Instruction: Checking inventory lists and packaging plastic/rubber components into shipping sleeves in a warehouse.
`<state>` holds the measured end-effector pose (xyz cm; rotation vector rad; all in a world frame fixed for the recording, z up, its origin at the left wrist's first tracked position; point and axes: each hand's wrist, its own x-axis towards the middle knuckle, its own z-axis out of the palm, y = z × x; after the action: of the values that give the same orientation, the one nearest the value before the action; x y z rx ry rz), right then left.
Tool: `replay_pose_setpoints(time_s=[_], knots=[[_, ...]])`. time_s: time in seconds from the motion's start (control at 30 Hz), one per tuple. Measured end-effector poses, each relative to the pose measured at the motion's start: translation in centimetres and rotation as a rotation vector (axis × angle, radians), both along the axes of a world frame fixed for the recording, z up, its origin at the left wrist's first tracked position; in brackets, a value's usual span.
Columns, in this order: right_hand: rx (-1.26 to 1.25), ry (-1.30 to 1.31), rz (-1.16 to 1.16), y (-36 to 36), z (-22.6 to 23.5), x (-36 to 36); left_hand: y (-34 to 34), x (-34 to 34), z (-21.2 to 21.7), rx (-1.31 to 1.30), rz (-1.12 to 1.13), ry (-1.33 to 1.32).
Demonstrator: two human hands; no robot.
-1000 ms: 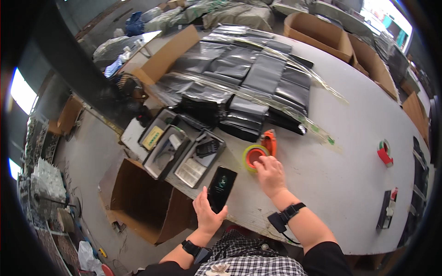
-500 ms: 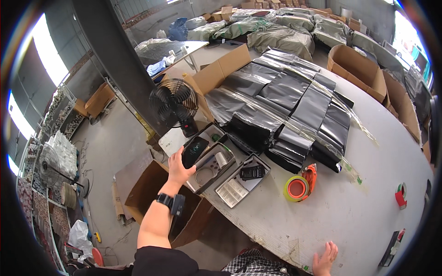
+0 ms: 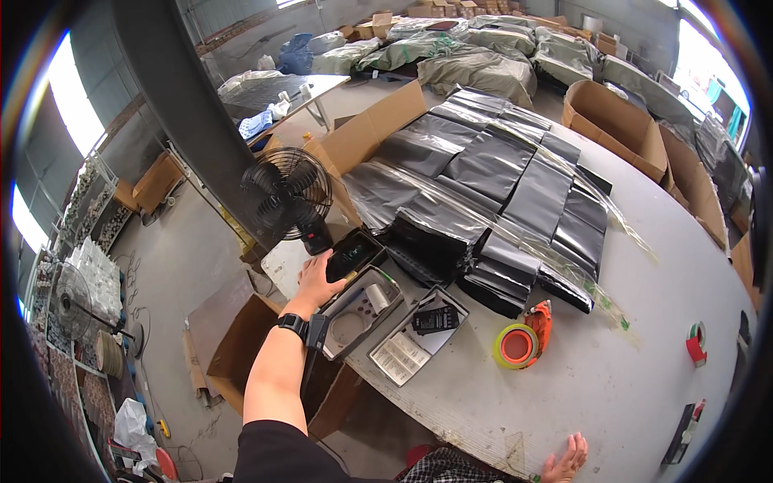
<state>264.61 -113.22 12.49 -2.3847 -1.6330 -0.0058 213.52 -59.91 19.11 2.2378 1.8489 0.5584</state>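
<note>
My left hand reaches to the left edge of the table, its thumb and fingers around the near end of a black phone. The phone, its dark screen up, lies low in an open grey box; my fingers partly hide that end. Next to it is a second grey box with a white roll and a clear ring-shaped item inside. A third open box holds a black, battery-like block and a printed label. My right hand rests on the near table edge, fingers extended, holding nothing.
A small black fan stands behind the boxes. Stacked black plastic bags cover the table's far part. Nearer lie a yellow tape roll with an orange dispenser and a red-green tape roll. A cardboard box stands below the left edge.
My left hand has moved the phone down into the grey box. The view has shifted slightly. My right hand stays on the table edge.
</note>
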Motion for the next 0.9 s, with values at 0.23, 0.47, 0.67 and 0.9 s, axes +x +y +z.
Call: replay_pose_setpoints(time_s=[0.23, 0.47, 0.67, 0.9], knots=[[-0.021, 0.034, -0.004, -0.8, -0.1, 0.5, -2.7, 1.0, 0.8, 0.181, 0.074, -0.116], [0.037, 0.09, -0.081, -1.8, 0.8, -0.7, -13.0, 12.0, 3.7, 0.475, -0.211, -0.095], [0.232, 0.218, -0.165, -6.2, 4.0, 1.1, -27.3, 24.7, 3.4, 0.193, -0.782, -0.195], [0.414, -0.145, -1.354, -32.0, 3.5, 3.0, -43.9, 42.7, 2.6, -0.17, -1.562, 0.044]])
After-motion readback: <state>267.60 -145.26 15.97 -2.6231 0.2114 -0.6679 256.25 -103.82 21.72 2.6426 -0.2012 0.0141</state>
